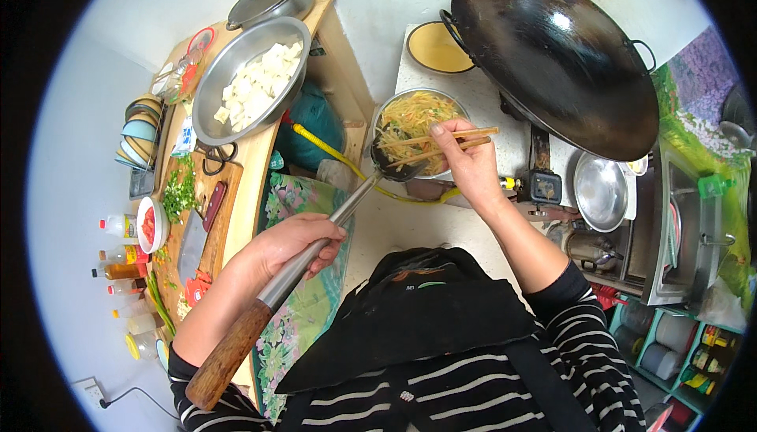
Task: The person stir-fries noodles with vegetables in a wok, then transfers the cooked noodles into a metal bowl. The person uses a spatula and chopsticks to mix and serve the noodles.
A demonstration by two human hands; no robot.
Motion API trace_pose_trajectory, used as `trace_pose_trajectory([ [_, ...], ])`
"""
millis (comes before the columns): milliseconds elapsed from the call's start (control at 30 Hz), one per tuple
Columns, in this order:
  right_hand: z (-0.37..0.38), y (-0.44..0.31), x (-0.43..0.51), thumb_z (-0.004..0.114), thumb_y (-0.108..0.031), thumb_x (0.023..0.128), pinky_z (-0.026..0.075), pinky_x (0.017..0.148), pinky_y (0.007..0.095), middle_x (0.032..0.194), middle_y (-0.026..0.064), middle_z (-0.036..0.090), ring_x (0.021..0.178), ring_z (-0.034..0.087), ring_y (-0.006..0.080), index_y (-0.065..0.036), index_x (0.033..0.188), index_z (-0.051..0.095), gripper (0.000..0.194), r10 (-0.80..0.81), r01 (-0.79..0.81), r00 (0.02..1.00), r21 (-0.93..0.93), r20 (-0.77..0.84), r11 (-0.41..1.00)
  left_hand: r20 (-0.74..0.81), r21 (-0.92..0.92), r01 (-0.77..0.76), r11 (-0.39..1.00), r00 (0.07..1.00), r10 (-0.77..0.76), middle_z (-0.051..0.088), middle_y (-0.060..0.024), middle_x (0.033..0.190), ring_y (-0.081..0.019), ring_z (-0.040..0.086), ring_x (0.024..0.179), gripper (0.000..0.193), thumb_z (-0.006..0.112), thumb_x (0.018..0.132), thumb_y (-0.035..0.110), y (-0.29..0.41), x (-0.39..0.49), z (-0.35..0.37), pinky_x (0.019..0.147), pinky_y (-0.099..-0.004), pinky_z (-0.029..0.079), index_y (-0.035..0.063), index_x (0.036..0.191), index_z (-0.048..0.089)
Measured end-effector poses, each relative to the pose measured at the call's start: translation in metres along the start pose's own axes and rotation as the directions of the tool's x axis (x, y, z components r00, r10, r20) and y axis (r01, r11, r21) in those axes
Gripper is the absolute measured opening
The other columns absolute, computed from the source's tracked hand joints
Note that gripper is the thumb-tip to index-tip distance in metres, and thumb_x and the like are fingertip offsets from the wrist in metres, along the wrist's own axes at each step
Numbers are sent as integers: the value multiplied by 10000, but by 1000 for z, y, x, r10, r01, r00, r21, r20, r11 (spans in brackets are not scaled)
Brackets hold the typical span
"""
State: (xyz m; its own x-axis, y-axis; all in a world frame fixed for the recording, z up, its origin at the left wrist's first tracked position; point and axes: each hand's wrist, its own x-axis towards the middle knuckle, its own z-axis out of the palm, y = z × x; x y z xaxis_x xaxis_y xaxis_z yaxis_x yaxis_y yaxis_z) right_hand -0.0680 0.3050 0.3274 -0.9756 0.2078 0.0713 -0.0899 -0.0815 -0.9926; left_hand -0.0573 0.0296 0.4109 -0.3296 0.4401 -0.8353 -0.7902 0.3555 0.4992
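My left hand (301, 244) is closed around the metal handle of a long ladle (355, 195) with a wooden grip end. The ladle's dark bowl lies at the lower left rim of a steel bowl (459, 99) of shredded, noodle-like food (417, 109). My right hand (467, 160) holds a pair of wooden chopsticks (473, 139), their tips in the food above the ladle's bowl. A large black wok (550, 47) stands tilted at the upper right, behind and right of my right hand. Beside the steel bowl, towards the wall, is a yellow-lined enamel basin (440, 47).
On the left counter stand a basin (207, 97) of white cubes, a lidded pot (272, 0), and a cutting board (227, 195) with a cleaver (192, 242) and chopped greens. A yellow hose (337, 157) runs below the steel bowl. At right are an empty metal bowl (600, 192) and a sink (689, 225).
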Motion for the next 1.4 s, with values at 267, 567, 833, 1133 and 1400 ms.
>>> trace_pose_trajectory([
  [267, -18, 12, -5, 662, -181, 919, 419, 539, 244, 750, 35, 621, 599, 541, 96, 10, 853, 688, 204, -60, 68, 996, -108, 72, 992, -44, 58, -1, 998, 999, 3, 461, 5, 564, -85, 462, 424, 240, 529, 944, 160, 14, 1, 11, 330, -221, 372, 58, 728, 496],
  [567, -49, 77, -3, 610, -202, 959, 559, 624, 260, 860, 100, 686, 661, 667, 156, 32, 1002, 644, 241, 106, -80, 991, 278, -81, 957, -23, 30, 47, 998, 999, -46, 447, 2, 566, -89, 440, 420, 238, 537, 938, 177, 26, 6, 8, 339, -224, 352, 60, 734, 502],
  [833, -68, 90, 5, 599, -199, 960, 572, 642, 278, 942, 120, 687, 679, 675, 177, 41, 1025, 632, 251, 157, -97, 959, 245, -236, 965, -6, 41, 50, 998, 999, -50, 462, 6, 580, -87, 447, 423, 221, 554, 925, 198, 30, 6, 2, 352, -230, 370, 67, 753, 507],
  [1133, -63, 74, -4, 548, -183, 977, 583, 643, 300, 950, 148, 682, 681, 684, 205, 52, 1000, 621, 247, 181, -137, 962, 211, -205, 968, -8, -30, 28, 999, 1000, -28, 451, -7, 582, -109, 443, 421, 195, 561, 927, 186, 34, 3, 2, 354, -247, 357, 34, 815, 515],
  [1400, -73, 81, -8, 574, -221, 975, 567, 647, 273, 908, 113, 675, 659, 662, 178, 34, 1020, 638, 267, 162, -134, 978, 192, -134, 972, -39, -50, 19, 999, 999, -21, 453, -5, 582, -105, 443, 421, 174, 557, 927, 174, 35, -1, 2, 343, -242, 356, 34, 833, 514],
])
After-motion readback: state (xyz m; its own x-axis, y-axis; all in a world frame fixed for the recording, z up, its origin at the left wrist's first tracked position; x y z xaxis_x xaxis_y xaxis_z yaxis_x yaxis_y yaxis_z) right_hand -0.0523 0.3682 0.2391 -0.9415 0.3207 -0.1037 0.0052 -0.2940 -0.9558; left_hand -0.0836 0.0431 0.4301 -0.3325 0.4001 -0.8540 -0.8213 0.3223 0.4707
